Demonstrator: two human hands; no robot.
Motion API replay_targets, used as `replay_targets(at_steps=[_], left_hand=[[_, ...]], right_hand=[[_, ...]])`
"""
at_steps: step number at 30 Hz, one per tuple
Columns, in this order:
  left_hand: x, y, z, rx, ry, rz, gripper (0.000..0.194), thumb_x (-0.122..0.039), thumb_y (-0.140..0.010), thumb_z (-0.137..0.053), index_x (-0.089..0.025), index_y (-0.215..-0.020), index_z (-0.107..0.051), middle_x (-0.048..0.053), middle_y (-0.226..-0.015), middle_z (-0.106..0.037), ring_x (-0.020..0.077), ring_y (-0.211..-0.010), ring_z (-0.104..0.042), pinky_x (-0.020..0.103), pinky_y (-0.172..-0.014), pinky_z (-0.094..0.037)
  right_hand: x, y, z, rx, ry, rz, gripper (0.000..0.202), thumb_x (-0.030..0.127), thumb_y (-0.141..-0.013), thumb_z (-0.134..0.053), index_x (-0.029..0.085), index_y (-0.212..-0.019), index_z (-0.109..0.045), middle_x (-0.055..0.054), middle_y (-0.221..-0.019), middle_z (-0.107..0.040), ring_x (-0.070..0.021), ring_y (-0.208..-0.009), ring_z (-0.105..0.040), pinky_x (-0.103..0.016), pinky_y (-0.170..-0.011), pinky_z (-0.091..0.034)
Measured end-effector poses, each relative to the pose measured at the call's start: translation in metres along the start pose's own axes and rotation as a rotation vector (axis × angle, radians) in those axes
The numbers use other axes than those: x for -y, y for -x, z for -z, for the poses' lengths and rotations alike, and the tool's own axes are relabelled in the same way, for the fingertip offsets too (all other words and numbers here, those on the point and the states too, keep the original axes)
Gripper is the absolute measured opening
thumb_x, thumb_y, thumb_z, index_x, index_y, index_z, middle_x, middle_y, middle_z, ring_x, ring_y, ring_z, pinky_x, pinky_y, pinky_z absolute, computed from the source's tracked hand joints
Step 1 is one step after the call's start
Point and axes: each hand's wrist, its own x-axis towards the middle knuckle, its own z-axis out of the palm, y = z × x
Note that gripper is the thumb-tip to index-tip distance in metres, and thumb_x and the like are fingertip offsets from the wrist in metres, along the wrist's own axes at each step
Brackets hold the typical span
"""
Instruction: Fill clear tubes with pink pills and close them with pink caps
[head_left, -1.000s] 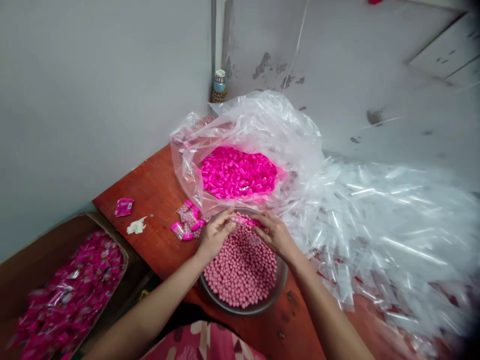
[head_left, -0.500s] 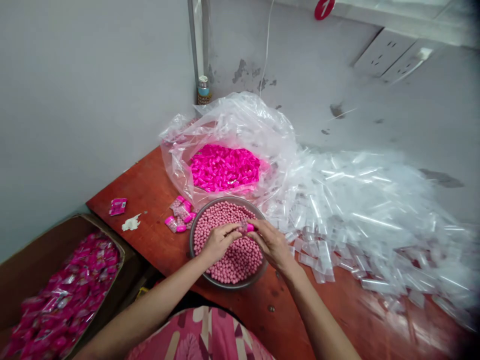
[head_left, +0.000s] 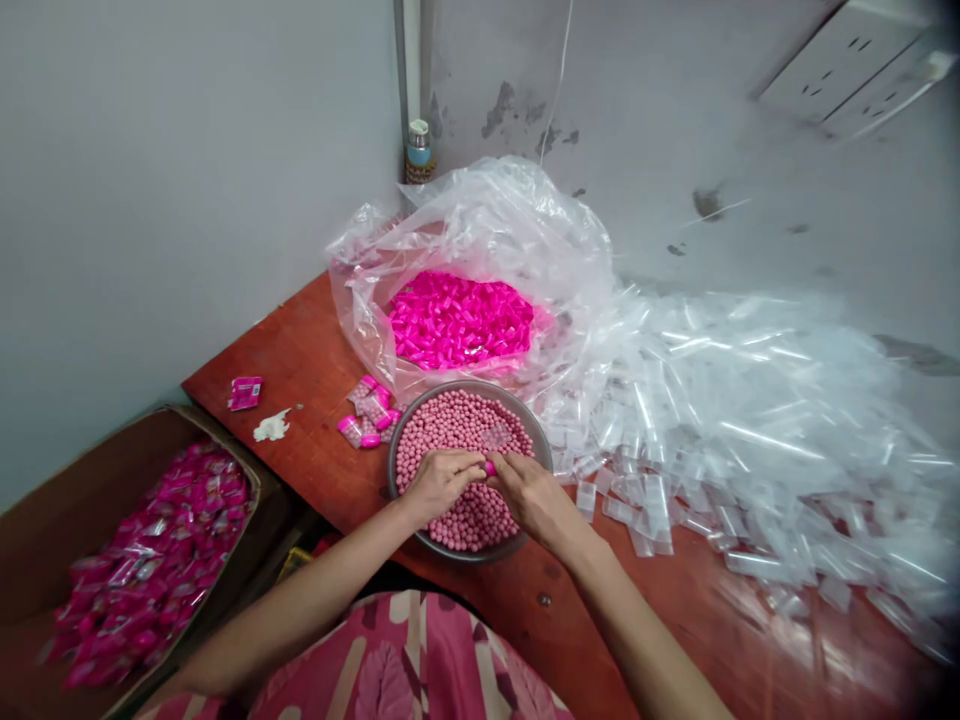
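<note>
A round grey bowl [head_left: 393,478] full of small pink beads [head_left: 442,420] stands near the table's front edge. Over it, my left hand [head_left: 446,483] and my right hand [head_left: 529,490] meet fingertip to fingertip. Between them they pinch a small bright pink cap [head_left: 489,467], partly covered by the fingers. A clear plastic piece [head_left: 496,436] shows just above the fingertips; whether it joins the cap I cannot tell. Several bead-filled clear packs with pink caps [head_left: 373,408] lie left of the bowl. Behind it, a clear plastic bag [head_left: 555,225] holds many pink caps [head_left: 461,320].
A heap of clear plastic sleeves [head_left: 720,410] spreads over the right of the red table [head_left: 300,330]. At the lower left stands a cardboard box [head_left: 251,500] of pink packets. A pink packet [head_left: 244,393], white scrap [head_left: 271,426] and bottle [head_left: 418,152] are farther off.
The view has shifted, so the scene sits slightly lower in angle. Both hands have turned the pink piece and closed around it; less of it shows, and a clear piece now appears above the fingers.
</note>
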Motion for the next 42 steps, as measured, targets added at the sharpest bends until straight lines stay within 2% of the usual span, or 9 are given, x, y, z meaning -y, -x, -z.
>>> replay_targets(at_steps=[5,8,14,23,28,32,35,39,42], left_hand=[[0.008,-0.001,-0.005,-0.155,0.490,0.211,0.032,-0.032,-0.076,-0.054,-0.015,-0.102,-0.062,0.008,-0.098,-0.066,0.0202,-0.087,-0.060,0.030,-0.075,-0.046],[0.012,0.001,-0.004,-0.218,0.631,0.292,0.037,-0.032,-0.076,-0.054,-0.013,-0.107,-0.059,0.009,-0.096,-0.066,0.0192,-0.080,-0.062,0.030,-0.071,-0.048],[0.016,0.006,0.004,-0.148,0.333,0.205,0.030,-0.029,-0.073,-0.057,-0.016,-0.099,-0.064,0.006,-0.098,-0.066,0.0198,-0.091,-0.059,0.031,-0.082,-0.044],[0.004,0.009,0.001,-0.015,0.244,0.081,0.027,-0.024,-0.077,-0.052,-0.018,-0.101,-0.063,0.004,-0.103,-0.065,0.0185,-0.095,-0.058,0.030,-0.087,-0.042],[0.004,0.010,0.007,-0.004,0.120,0.037,0.025,-0.020,-0.077,-0.051,-0.019,-0.098,-0.065,0.004,-0.100,-0.066,0.0168,-0.091,-0.059,0.026,-0.083,-0.043],[0.018,0.018,0.008,0.029,0.031,0.104,0.025,-0.022,-0.078,-0.049,-0.020,-0.096,-0.065,0.003,-0.093,-0.068,0.0160,-0.084,-0.061,0.026,-0.079,-0.044],[0.035,0.023,0.018,-0.059,0.043,0.194,0.027,-0.027,-0.078,-0.050,-0.019,-0.100,-0.063,0.004,-0.097,-0.067,0.0174,-0.089,-0.060,0.029,-0.083,-0.044],[0.056,0.020,0.058,-0.411,-0.031,0.338,0.037,-0.036,-0.076,-0.051,-0.016,-0.107,-0.059,0.007,-0.105,-0.063,0.0207,-0.096,-0.058,0.036,-0.088,-0.042],[0.067,0.011,0.095,-0.625,-0.179,0.373,0.043,-0.039,-0.077,-0.049,-0.015,-0.112,-0.055,0.009,-0.108,-0.062,0.0217,-0.100,-0.056,0.037,-0.090,-0.040]], right_hand=[[-0.001,-0.004,0.003,-0.131,-0.587,-0.215,0.033,0.030,-0.082,-0.047,0.024,-0.115,-0.050,-0.007,-0.107,-0.057,-0.0200,-0.095,-0.054,-0.037,-0.083,-0.043],[0.000,0.003,-0.003,-0.176,-1.038,-0.401,0.034,0.033,-0.079,-0.052,0.025,-0.112,-0.052,-0.005,-0.104,-0.060,-0.0191,-0.086,-0.058,-0.038,-0.079,-0.046],[0.002,0.006,-0.015,-0.314,-1.458,-0.594,0.027,0.040,-0.069,-0.062,0.020,-0.087,-0.063,-0.003,-0.080,-0.063,-0.0164,-0.071,-0.059,-0.034,-0.068,-0.049],[0.017,-0.004,-0.019,-0.102,-1.752,-0.659,0.027,0.037,-0.073,-0.059,0.020,-0.095,-0.061,-0.004,-0.087,-0.063,-0.0186,-0.085,-0.058,-0.040,-0.076,-0.047],[0.024,-0.005,-0.034,-0.174,-1.762,-0.751,0.019,0.028,-0.073,-0.059,0.018,-0.089,-0.061,-0.002,-0.081,-0.063,-0.0148,-0.074,-0.059,-0.037,-0.073,-0.050],[0.027,-0.008,-0.053,-0.178,-1.682,-0.805,0.022,0.034,-0.075,-0.056,0.019,-0.091,-0.060,-0.002,-0.086,-0.062,-0.0151,-0.076,-0.058,-0.035,-0.068,-0.051],[0.017,-0.014,-0.058,-0.126,-1.399,-0.797,0.032,0.044,-0.076,-0.051,0.020,-0.096,-0.058,-0.004,-0.091,-0.061,-0.0176,-0.080,-0.058,-0.034,-0.065,-0.051],[-0.021,-0.022,-0.049,-0.196,-0.508,-0.720,0.034,0.044,-0.078,-0.045,0.019,-0.099,-0.056,-0.008,-0.096,-0.060,-0.0207,-0.085,-0.057,-0.035,-0.074,-0.045],[-0.048,-0.026,-0.045,-0.101,0.118,-0.774,0.032,0.037,-0.081,-0.043,0.012,-0.099,-0.054,-0.015,-0.093,-0.058,-0.0237,-0.082,-0.058,-0.036,-0.073,-0.042]])
